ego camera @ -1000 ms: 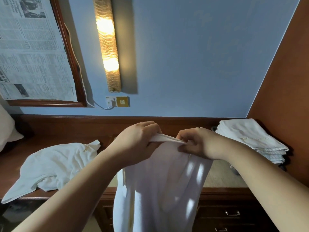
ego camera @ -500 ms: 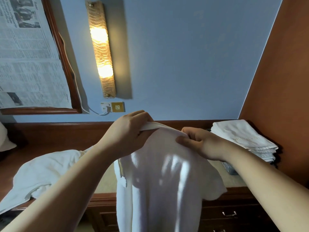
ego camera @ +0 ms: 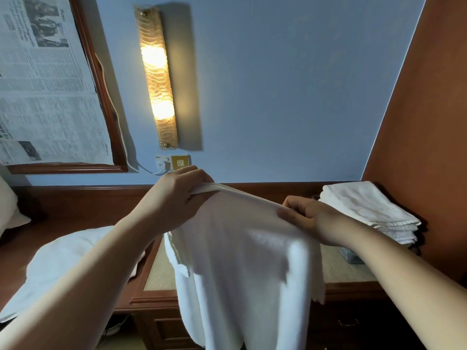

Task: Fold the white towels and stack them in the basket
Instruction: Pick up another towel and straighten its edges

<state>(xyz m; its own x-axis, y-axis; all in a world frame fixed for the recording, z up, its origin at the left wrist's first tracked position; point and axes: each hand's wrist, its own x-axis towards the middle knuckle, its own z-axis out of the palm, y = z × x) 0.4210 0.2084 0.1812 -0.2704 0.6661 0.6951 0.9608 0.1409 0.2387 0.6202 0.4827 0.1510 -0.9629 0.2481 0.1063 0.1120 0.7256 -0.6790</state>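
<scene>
Both hands are raised in front of the counter (ego camera: 161, 276), and a white towel (ego camera: 242, 269) is held up between them. Its upper edge is gripped by the left hand (ego camera: 177, 195), whose fingers are curled over the bunched cloth at the higher end. The same edge is pinched further along by the right hand (ego camera: 307, 215), with thumb and bent fingers closed on the fabric. Between the two grips the edge is drawn fairly taut and slopes down toward the right hand. From it the rest of the towel hangs in loose folds past the front edge of the counter and out of view at the bottom.

An unfolded white towel (ego camera: 65, 269) is spread in a crumpled heap on the left part of the counter, with one end trailing over the front edge. At the right end of the counter, near the back corner, a stack of folded white towels (ego camera: 371, 210) is seen piled above a grey mesh basket (ego camera: 350, 255), of which only a small part shows below the stack, behind the right forearm.

Behind the counter, a lit wall lamp (ego camera: 156, 79), a wall socket (ego camera: 173, 162) and a wooden frame (ego camera: 101, 79) covered with newspaper are mounted on the blue wall.
</scene>
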